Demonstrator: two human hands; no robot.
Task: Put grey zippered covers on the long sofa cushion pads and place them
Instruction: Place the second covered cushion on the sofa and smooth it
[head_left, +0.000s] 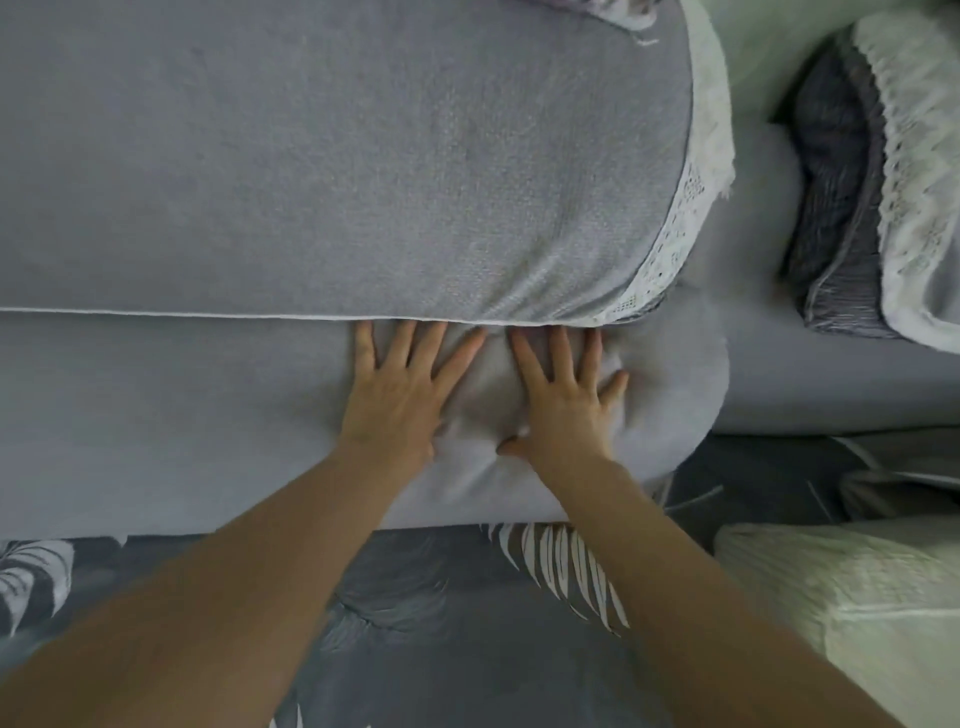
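On the grey sofa (831, 374), left hand (400, 400) and right hand (563, 405) press flat on the cushion (156, 415), fingers (435, 349) spread wide, gripping nothing.

On my feed the left hand (400, 400) and the right hand (563, 410) are bare, with short nails. Behind them the left forearm (234, 597) and the right forearm (701, 597) are bare too, uncovered to the edge of my view.

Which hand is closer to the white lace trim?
Right. The right hand presses the grey cushion just below the lower end of the white lace trim; the left hand presses further left.
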